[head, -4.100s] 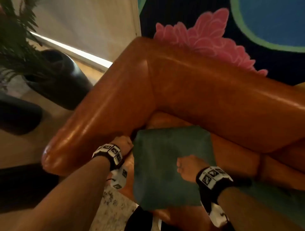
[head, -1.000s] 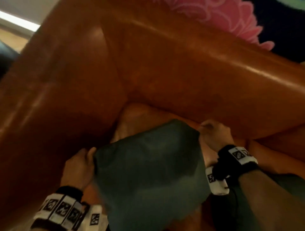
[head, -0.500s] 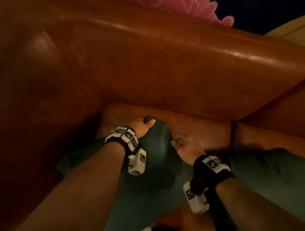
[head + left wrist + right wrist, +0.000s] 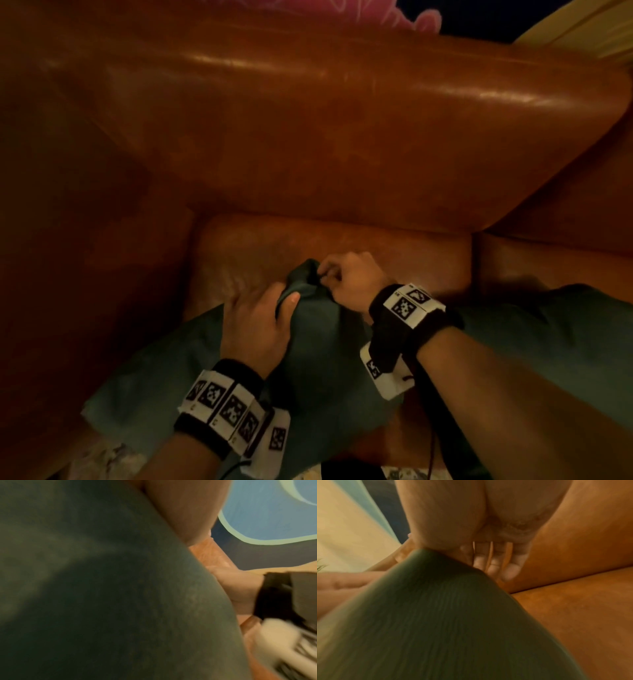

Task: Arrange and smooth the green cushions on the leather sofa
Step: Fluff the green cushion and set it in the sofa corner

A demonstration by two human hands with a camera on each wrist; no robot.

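While I lean over the leather sofa [image 4: 342, 137], head view: green cushion [image 4: 325, 342] lies on the seat, one corner pointing at the backrest. My left hand [image 4: 255, 325] grips that corner; my right hand [image 4: 349, 281] pinches it. Wristband markers carry patterns, no legible writing. Second green cushion [image 4: 548, 335] lies right. Left wrist view: cushion fabric [image 4: 102, 588] fills frame. Right wrist view: fingers [image 4: 494, 561] curled against the cushion tip.

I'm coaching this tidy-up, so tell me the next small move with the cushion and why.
Probably stand the green cushion up against the sofa backrest. Both the left hand and right hand grip its raised far corner, while its body lies on the seat, apart from the backrest.
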